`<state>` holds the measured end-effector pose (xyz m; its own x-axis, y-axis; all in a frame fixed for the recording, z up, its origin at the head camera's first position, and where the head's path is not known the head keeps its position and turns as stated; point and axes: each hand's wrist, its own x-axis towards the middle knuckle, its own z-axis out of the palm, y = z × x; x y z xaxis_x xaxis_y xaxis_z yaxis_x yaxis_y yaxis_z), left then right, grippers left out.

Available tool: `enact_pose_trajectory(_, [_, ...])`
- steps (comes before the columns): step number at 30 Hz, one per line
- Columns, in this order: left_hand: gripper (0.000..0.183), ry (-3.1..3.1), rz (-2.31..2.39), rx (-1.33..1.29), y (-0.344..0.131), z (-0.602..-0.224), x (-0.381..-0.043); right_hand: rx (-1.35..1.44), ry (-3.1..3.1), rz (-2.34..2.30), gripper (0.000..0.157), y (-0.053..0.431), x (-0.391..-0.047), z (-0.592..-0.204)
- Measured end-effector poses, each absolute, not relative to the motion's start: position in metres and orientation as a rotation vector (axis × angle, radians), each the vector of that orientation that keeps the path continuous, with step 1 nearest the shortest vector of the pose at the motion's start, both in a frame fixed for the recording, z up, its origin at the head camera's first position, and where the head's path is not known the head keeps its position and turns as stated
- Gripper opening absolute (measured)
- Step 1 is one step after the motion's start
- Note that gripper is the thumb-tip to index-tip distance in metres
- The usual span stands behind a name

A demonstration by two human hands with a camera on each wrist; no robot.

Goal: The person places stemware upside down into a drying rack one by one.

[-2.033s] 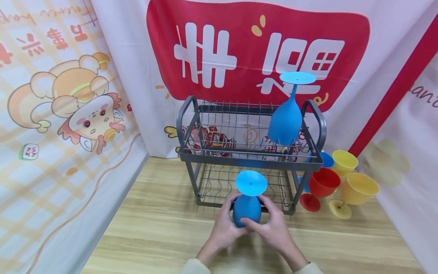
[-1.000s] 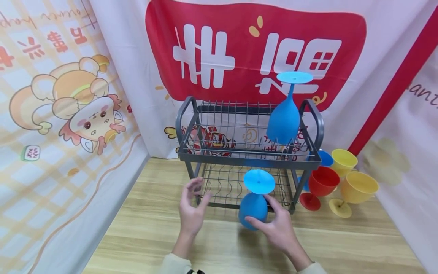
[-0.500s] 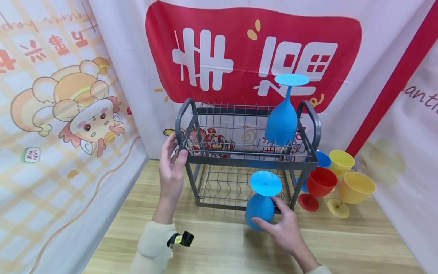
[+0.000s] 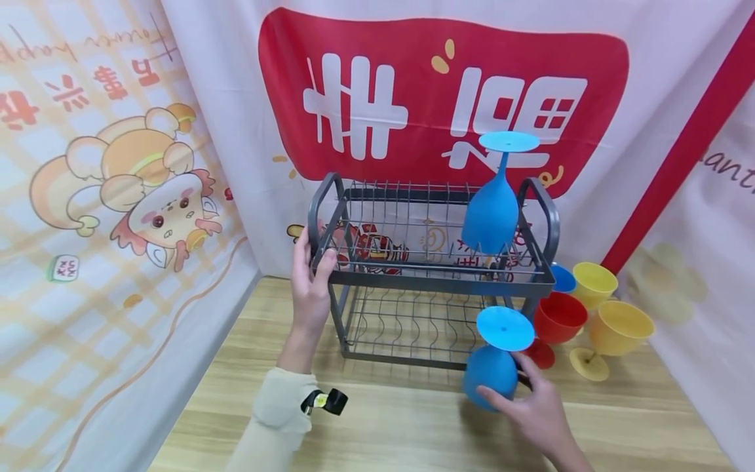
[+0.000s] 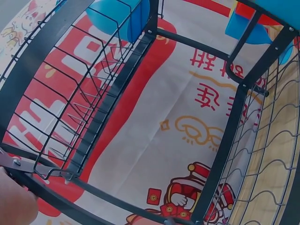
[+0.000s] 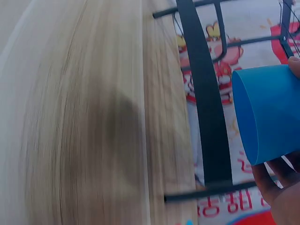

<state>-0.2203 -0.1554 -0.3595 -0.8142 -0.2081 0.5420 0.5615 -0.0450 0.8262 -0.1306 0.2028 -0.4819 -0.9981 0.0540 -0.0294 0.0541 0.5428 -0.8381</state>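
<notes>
In the head view my right hand holds a blue goblet upside down by its bowl, base up, at the front right of the dish rack. The right wrist view shows the goblet's open rim and bowl held above the wooden tabletop, with fingers around it. My left hand grips the upper tier's left front corner, thumb over the rail and fingers outside the handle. A second blue goblet stands upside down on the upper tier's right side. Only a bit of the left hand shows in the left wrist view.
Right of the rack stand upright goblets: red, pale orange, yellow and blue. The lower tier is a wire shelf. Printed cloth hangs behind and beside the wooden table.
My left hand has let go of the blue goblet, moved left and up, and taken hold of the rack. My right hand has carried that goblet to the right.
</notes>
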Motion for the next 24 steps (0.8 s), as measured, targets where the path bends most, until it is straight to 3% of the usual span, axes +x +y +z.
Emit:
enact_pose_trajectory(6, [0.061,-1.674,-1.887,-0.363,-0.153,-0.361,-0.222,0.170,2.814,-1.413,0.102,0.236,-0.129,-0.473])
enact_pose_trajectory(13, [0.059,-1.664,-1.878,-0.376,-0.150,-0.362,-0.223,0.217,3.073,-1.364,0.092,0.267,-0.118,-0.453])
enact_pose_trajectory(24, [0.059,-1.666,-1.887,-0.373,-0.149,-0.363,-0.223,0.216,3.174,-1.168,0.094,0.297,-0.115,-0.439])
